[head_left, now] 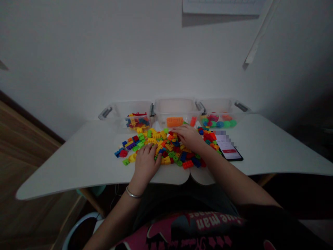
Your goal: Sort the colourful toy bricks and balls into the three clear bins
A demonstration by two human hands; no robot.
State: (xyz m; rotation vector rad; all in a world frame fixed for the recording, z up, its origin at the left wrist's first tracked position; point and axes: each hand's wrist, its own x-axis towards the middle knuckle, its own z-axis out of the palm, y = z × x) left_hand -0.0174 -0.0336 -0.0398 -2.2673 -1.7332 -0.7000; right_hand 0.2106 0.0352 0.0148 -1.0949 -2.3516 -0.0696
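A heap of colourful plastic building bricks point(166, 160) spreads over the middle of the white table, in yellow, green, red, blue and orange. On the heap's near left side rests my left hand point(146, 162), thumb apart from the fingers, nothing seen in its grasp. My right hand point(189, 138) reaches across the far right part of the heap with its fingers stretched out over the bricks. Its fingertips lie among small pieces, and I cannot make out any piece held there.
Behind the heap stand three clear plastic boxes: a left box point(119, 111) with mixed bricks, a middle box point(177, 107) with a few orange and green pieces, and a right box point(220, 106) with round pieces. A phone point(230, 149) lies right of the heap on the table point(78, 159).
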